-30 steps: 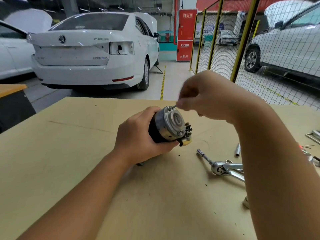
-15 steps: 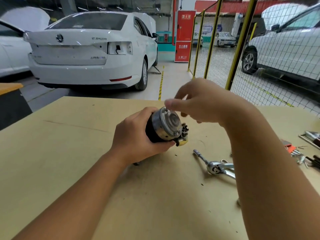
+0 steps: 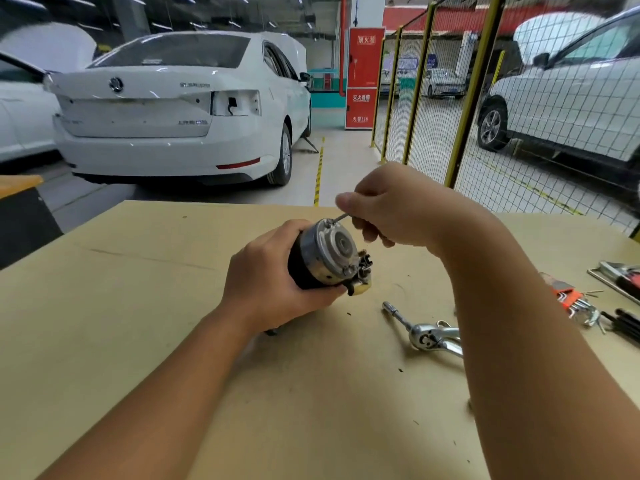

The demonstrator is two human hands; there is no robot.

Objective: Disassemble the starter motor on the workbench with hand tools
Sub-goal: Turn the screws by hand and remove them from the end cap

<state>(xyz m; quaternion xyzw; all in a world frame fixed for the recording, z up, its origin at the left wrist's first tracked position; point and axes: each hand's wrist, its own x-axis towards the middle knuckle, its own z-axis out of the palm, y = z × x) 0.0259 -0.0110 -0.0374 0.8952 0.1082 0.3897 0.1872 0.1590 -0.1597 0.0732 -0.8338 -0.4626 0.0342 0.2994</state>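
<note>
A: Where is our starter motor [image 3: 323, 258]?
B: Our left hand [image 3: 273, 278] grips its black body, just above the tabletop [image 3: 121, 306].
A: And our right hand [image 3: 398, 206]?
B: It pinches a thin metal tool [image 3: 341, 216], tip on the motor's end cover.

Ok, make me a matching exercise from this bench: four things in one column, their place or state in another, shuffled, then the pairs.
Things:
1. starter motor
2. thin key
3. ratchet
4. orange hex key set

Place or state:
A. lying on the workbench below the right forearm
B. held in the left hand
C. at the bench's right edge
D. pinched in the right hand

Pairs: 1-B, 2-D, 3-A, 4-C
</note>
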